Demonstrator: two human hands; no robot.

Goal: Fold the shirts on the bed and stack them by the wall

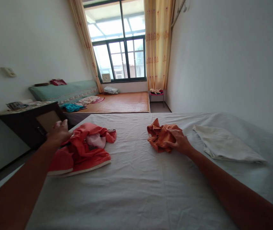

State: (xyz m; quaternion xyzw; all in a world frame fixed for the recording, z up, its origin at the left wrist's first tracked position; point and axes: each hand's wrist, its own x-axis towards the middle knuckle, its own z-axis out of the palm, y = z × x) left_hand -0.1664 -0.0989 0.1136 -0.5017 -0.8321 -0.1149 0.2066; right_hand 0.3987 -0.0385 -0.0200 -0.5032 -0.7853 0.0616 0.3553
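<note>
A crumpled orange garment (pixel 161 137) lies on the white sheet (pixel 131 179), right of the middle. Over its right side, my right hand (pixel 179 142) grips the cloth between thumb and fingers. To the left is a rumpled red garment (pixel 79 156) with a pale hem and a light pink patch showing in its folds. My left hand (pixel 59 131) is at its upper left edge, fingers apart and holding nothing; whether it touches the cloth I cannot tell. A folded off-white cloth (pixel 227 143) lies flat to the right of my right forearm.
Beyond the sheet stands a low bed with a brown mat (pixel 127 100), with a blue cloth (pixel 71 107) on it. A dark cabinet (pixel 31 127) is at the left. A small stool (pixel 157 93) stands below the curtain (pixel 158 48), beside the right wall.
</note>
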